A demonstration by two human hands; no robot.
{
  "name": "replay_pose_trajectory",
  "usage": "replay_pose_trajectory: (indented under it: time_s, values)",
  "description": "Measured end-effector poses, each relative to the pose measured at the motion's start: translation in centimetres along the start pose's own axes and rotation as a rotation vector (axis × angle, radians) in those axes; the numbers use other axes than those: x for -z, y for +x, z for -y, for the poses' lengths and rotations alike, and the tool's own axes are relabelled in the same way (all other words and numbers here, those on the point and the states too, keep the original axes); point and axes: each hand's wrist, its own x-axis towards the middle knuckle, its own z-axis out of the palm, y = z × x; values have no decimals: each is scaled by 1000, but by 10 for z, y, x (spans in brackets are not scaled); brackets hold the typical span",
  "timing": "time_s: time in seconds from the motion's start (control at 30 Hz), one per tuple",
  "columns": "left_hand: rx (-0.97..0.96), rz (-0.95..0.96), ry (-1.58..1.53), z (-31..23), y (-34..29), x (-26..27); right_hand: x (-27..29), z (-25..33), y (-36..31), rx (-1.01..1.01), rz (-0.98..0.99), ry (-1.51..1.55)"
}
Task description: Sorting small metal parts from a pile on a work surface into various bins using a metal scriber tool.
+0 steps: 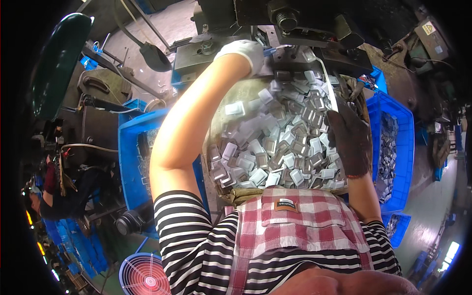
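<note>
My left hand [242, 53], in a white glove, reaches up to the metal press die. Its fingers are closed, and a slim blue-handled tool [269, 51] sticks out from them to the right. A dark glove covers my right hand [351, 141], which grips a long, thin, pale metal strip-like tool [330, 83]. The tool's far end meets a small shiny metal part [308, 54] at the die's edge; whether it grips the part, I cannot tell. Below and between my hands lies a heap of small rectangular stamped metal parts [290, 140] on a tray-like surface.
Blue bins stand on both sides, the right one [409, 142] holding many metal pieces and the left one [129, 162] partly behind my arm. Heavy machine blocks with a large bolt [286, 18] overhang the work area. A fan [147, 278] sits at the lower left.
</note>
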Motion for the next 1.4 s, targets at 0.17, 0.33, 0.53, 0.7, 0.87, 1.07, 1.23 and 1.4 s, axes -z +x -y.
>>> replay_pose_trajectory:
  time_s: [0.17, 0.33, 0.53, 0.7, 0.87, 1.07, 1.23, 1.4]
  values:
    - [89, -333, -113, 13, 21, -41, -17, 5, 27, 69, 0, 145]
    - [12, -333, -298, 46, -22, -77, -34, -10, 50, 151, 16, 59]
    - [-178, -217, -109, 54, -65, -114, -38, -19, 50, 302, -87, -119]
    - [-43, -257, -121, 42, -70, -121, -6, -3, 24, 193, -102, -147]
    - [96, -592, -221, 64, -60, -148, -2, 5, -20, -45, 30, 67]
    - [214, -674, -1169, 66, -60, -120, -14, 16, -37, -158, 358, 258]
    - [165, -387, -1411, 51, -72, -120, -24, 18, -43, -113, 504, 285]
    - [254, -336, -1253, 45, -72, -118, -25, 17, -44, -68, 506, 223]
